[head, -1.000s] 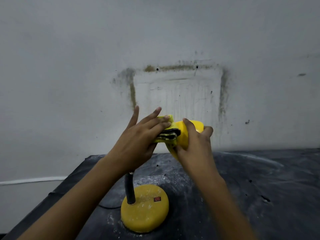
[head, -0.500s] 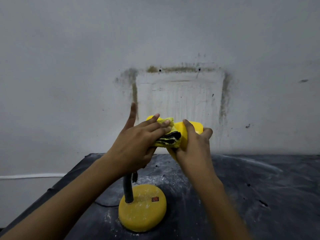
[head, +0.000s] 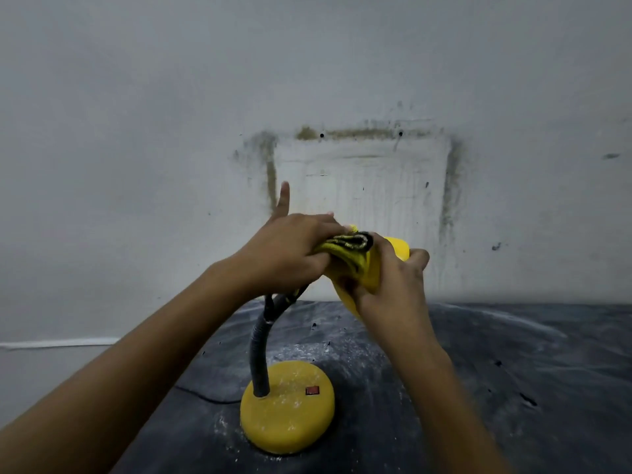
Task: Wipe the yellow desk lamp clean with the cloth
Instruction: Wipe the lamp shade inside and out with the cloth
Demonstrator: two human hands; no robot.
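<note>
The yellow desk lamp stands on a dark table: a dusty round base [head: 287, 408] with a red switch, a black gooseneck [head: 259, 350], and a yellow shade [head: 400, 248] held up in front of the wall. My right hand [head: 393, 289] grips the shade from below and the near side. My left hand [head: 290, 249] holds a folded yellow and black cloth [head: 349, 246] against the top of the shade. Its fingers lie over the cloth, the thumb is under it, and the index finger points up. Most of the shade is hidden by both hands.
The dark tabletop [head: 513, 371] is streaked with white dust and ends at a stained grey wall [head: 359, 186] just behind the lamp. A thin black cord [head: 205, 398] runs left from the base. The table's left edge falls away below my left forearm.
My left hand has flattened and drawn the cloth across the top of the shade toward my right hand. The gooseneck below now shows more. My right hand keeps its grip.
</note>
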